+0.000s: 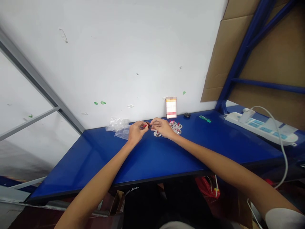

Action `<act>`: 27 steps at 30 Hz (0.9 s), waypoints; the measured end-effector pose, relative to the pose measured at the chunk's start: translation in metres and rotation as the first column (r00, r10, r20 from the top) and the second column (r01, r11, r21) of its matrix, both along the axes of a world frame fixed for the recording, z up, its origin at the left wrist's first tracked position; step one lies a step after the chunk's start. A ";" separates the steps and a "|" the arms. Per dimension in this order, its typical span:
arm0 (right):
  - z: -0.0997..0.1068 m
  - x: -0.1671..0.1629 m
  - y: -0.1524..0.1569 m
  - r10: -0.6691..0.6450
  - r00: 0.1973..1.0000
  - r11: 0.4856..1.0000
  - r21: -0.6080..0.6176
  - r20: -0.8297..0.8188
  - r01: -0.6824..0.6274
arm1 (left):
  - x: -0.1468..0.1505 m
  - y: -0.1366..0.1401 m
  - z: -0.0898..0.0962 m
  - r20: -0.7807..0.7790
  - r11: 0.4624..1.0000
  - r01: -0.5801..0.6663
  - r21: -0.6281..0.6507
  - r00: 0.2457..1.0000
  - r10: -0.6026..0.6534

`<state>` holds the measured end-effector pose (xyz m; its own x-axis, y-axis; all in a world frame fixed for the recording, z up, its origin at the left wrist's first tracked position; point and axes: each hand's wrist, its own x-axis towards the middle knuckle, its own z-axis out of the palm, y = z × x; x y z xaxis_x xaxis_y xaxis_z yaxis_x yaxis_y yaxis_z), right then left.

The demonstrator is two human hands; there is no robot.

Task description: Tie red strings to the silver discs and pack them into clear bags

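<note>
Over the far part of the blue table my left hand [137, 131] and my right hand [162, 126] meet, fingertips almost touching. Pinched in my left fingers is a small dark and red piece [148, 125], too small to name more exactly. My right fingers are closed at its other side, on the same piece as far as I can see. Several round, pale discs with red posts [177, 126] lie behind and beneath my right hand, which hides some of them. Crumpled clear plastic bags [117, 125] lie left of my left hand.
A lit phone [171, 108] with a blurred screen leans on the white wall. A black round object [187, 115] and a green item [205, 119] lie to its right. At the right stands a white power strip [260, 128] with a cable, beside a blue metal frame [240, 54].
</note>
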<state>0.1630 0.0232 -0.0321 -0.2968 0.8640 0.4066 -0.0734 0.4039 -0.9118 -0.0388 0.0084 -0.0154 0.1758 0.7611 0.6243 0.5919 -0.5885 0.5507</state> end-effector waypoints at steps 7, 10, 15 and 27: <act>0.006 0.006 -0.002 -0.099 0.995 0.991 0.090 0.029 0.096 | 0.004 -0.003 0.001 0.132 0.988 0.076 -0.133 0.990 -0.058; 0.009 0.009 -0.003 -0.101 0.992 0.991 0.100 0.077 0.094 | 0.005 -0.001 0.000 0.291 0.943 0.196 -0.271 0.950 -0.114; 0.014 0.014 -0.003 -0.155 0.974 0.960 0.257 0.167 0.109 | 0.006 0.000 0.001 0.505 0.832 0.393 -0.392 0.848 -0.162; 0.038 0.057 0.015 -0.421 0.703 0.848 0.523 0.573 0.081 | -0.005 0.004 0.009 0.137 0.974 0.104 -0.202 0.988 -0.077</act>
<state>0.2197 0.0382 0.0058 -0.4258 0.7271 0.5386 0.6252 0.6667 -0.4057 -0.0443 0.0119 -0.0063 0.1791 0.8611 0.4758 0.4582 -0.5010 0.7342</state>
